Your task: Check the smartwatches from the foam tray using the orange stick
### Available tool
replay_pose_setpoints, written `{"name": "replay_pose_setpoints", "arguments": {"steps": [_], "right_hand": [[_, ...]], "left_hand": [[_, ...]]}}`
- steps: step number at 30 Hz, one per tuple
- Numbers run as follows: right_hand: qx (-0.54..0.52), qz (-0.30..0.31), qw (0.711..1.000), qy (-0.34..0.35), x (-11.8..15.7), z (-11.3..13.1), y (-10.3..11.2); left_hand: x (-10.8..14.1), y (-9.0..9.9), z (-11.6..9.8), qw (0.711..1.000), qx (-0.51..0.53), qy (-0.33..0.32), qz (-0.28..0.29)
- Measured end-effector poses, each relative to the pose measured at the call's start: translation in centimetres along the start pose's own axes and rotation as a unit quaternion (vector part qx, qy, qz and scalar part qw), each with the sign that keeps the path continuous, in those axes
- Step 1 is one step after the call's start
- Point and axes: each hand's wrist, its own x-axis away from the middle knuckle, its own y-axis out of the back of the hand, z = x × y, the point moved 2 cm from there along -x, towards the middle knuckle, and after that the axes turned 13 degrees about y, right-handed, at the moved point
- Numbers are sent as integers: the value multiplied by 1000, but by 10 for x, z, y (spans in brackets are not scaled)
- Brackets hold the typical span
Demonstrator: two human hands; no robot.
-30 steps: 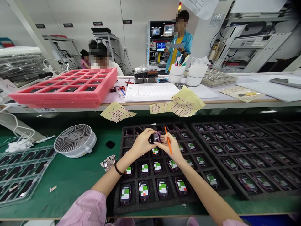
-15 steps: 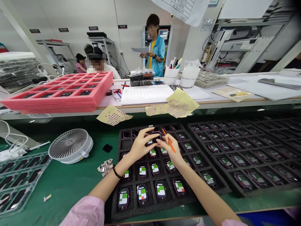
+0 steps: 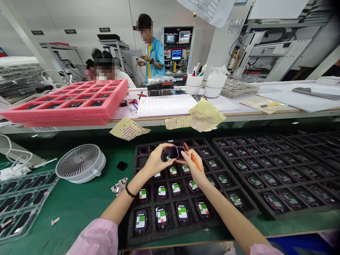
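Above a black foam tray (image 3: 151, 212) of watch-like devices with green and white screens, my left hand (image 3: 156, 159) grips a small dark square piece (image 3: 173, 152) between thumb and fingers. Beside that piece is a dark device with a purplish frame (image 3: 181, 151), which my right hand (image 3: 193, 163) pinches at its right side. An orange stick-like tool (image 3: 193, 157) also lies in my right hand, slanting up to the left. The two held pieces touch or overlap; their exact contact is too small to tell.
A white round fan (image 3: 80, 163) stands left, near a loose black square (image 3: 122, 165) and small strips (image 3: 119, 186). Another filled tray (image 3: 265, 170) lies right. The shelf ahead holds pink foam (image 3: 66, 118) and papers. A person in blue (image 3: 156, 53) stands beyond.
My left fingers have drawn together around the dark piece, whose flat face now shows beside the device. The standing person has moved left, uncovering equipment screens behind.
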Motion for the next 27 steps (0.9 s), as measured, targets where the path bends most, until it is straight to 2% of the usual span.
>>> {"name": "replay_pose_setpoints", "arguments": {"steps": [9, 13, 15, 19, 23, 27], "right_hand": [[18, -6, 999, 28, -2, 2, 1], [87, 15, 995, 54, -10, -7, 2], [175, 59, 979, 81, -17, -16, -2], [341, 191, 916, 89, -27, -43, -28], [394, 233, 887, 61, -26, -69, -61], [435, 262, 859, 70, -24, -80, -77]], "left_hand": [[-3, 6, -1, 1000, 24, 15, -5], [3, 29, 13, 999, -17, 49, 13], [11, 47, 29, 995, -54, 81, 37], [35, 74, 70, 982, -103, 145, 63], [50, 78, 97, 973, -165, 136, 84], [55, 78, 103, 954, -247, 128, 110]]}}
